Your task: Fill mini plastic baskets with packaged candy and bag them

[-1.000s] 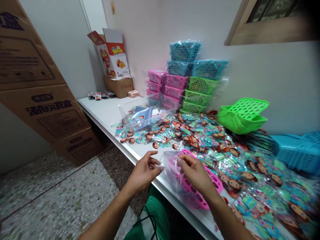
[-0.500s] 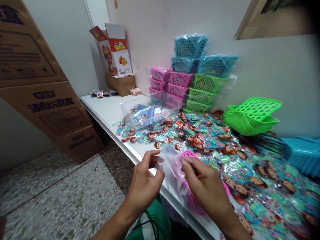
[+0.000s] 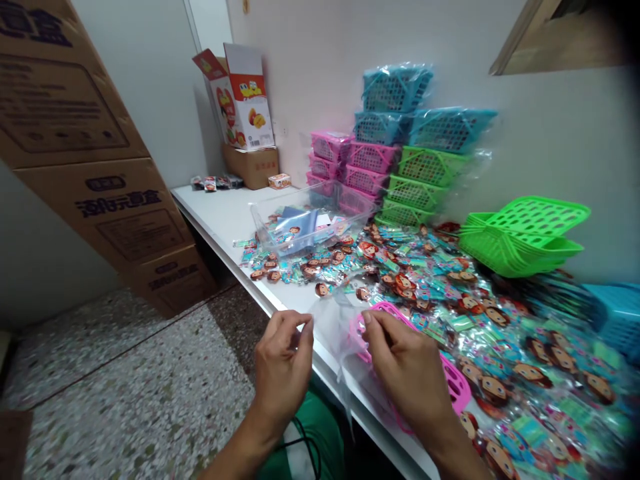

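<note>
A thin clear plastic bag is stretched between my two hands over the table's front edge. My left hand is closed in a pinch at the bag's left edge. My right hand pinches the bag's other side, thumb against the forefinger. Behind and under my right hand lies a pink plastic basket, partly covered by the hand and the film. How much of the basket is inside the bag I cannot make out.
Many small packets with cartoon-girl heads cover the white table. A clear tray, wrapped basket stacks, loose green baskets and blue baskets stand behind. Cardboard cartons rise at the left.
My left hand has moved slightly left and lower, and its fingers have closed together. The bag is drawn wider between my hands. The view has shifted a little leftward.
</note>
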Action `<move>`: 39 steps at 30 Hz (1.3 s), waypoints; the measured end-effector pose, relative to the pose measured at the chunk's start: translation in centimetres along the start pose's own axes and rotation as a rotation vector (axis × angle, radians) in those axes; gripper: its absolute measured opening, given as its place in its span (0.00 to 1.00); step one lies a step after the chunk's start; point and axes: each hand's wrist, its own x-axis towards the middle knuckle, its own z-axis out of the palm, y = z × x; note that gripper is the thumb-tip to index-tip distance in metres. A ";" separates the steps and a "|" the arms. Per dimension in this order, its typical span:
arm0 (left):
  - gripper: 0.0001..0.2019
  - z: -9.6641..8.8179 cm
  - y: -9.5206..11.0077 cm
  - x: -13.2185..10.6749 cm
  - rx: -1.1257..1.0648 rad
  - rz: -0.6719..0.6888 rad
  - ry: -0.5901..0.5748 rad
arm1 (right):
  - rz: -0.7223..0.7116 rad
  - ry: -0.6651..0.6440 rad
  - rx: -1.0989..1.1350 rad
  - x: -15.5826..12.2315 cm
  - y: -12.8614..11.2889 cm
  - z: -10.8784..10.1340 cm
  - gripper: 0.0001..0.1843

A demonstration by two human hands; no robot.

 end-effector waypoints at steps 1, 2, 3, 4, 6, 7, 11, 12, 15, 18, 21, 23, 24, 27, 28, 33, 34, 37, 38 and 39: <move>0.09 -0.1 0.0 0.3 -0.007 0.008 0.018 | 0.004 0.016 0.012 -0.2 -0.1 -0.3 0.15; 0.10 -0.2 0.2 0.7 -0.015 0.020 0.044 | 0.001 0.034 0.020 -0.4 -0.1 -0.6 0.14; 0.11 -0.3 0.4 0.9 -0.020 0.039 0.070 | -0.006 0.050 0.027 -0.6 -0.2 -0.8 0.14; 0.12 -0.3 0.7 1.1 -0.020 0.068 0.091 | -0.016 0.066 0.031 -0.9 -0.3 -1.1 0.13; 0.14 -0.3 1.3 1.3 -0.002 0.142 0.120 | -0.041 0.096 0.032 -1.2 -0.3 -1.6 0.12; 0.14 -0.3 1.5 1.4 0.019 0.182 0.133 | -0.048 0.111 0.030 -1.4 -0.2 -1.8 0.12; 0.14 -0.7 2.1 1.6 0.137 0.268 0.172 | -0.019 0.159 0.028 -1.7 0.5 -2.3 0.12; 0.13 -1.0 2.2 1.8 0.160 0.275 0.181 | -0.010 0.158 0.036 -1.7 0.6 -2.2 0.11; 0.11 -2.0 1.9 2.4 0.222 0.306 0.197 | 0.003 0.110 0.100 -2.1 0.6 -1.3 0.12; 0.11 -3.2 1.2 3.1 0.300 0.350 0.195 | -0.014 -0.066 0.211 -2.4 0.3 0.0 0.13; 0.10 -4.3 0.2 3.7 0.406 0.404 0.147 | -0.006 -0.274 0.300 -2.0 2.1 0.4 0.18; 0.10 -5.1 -0.4 4.2 0.509 0.440 0.118 | 0.051 -0.227 0.188 -1.0 5.0 0.2 0.25; 0.10 -5.4 -0.6 4.5 0.575 0.460 0.114 | 0.091 -0.148 0.060 -0.3 7.0 0.1 0.28; 0.12 -6.7 -0.3 5.5 0.790 0.523 0.132 | 0.186 -0.165 -0.261 1.5 12.8 -0.1 0.34; 0.12 -7.2 -0.1 5.9 0.851 0.540 0.148 | 0.232 -0.264 -0.261 1.9 14.4 0.0 0.33; 0.14 -8.3 0.5 7.2 1.047 0.531 0.194 | 0.380 -0.503 0.042 2.3 17.7 0.0 0.29; 0.13 -7.9 0.1 7.2 1.069 0.528 0.139 | 0.399 -0.516 0.119 2.2 17.8 0.0 0.28; 0.13 -4.7 -2.1 6.8 1.099 0.447 -0.162 | 0.467 -0.606 0.371 2.2 18.1 -0.3 0.27; 0.13 -3.2 -3.0 6.6 1.091 0.363 -0.261 | 0.486 -0.634 0.446 2.3 18.2 -0.3 0.27; 0.13 -1.5 -3.9 6.3 1.062 0.273 -0.350 | 0.504 -0.658 0.510 2.4 18.2 -0.3 0.28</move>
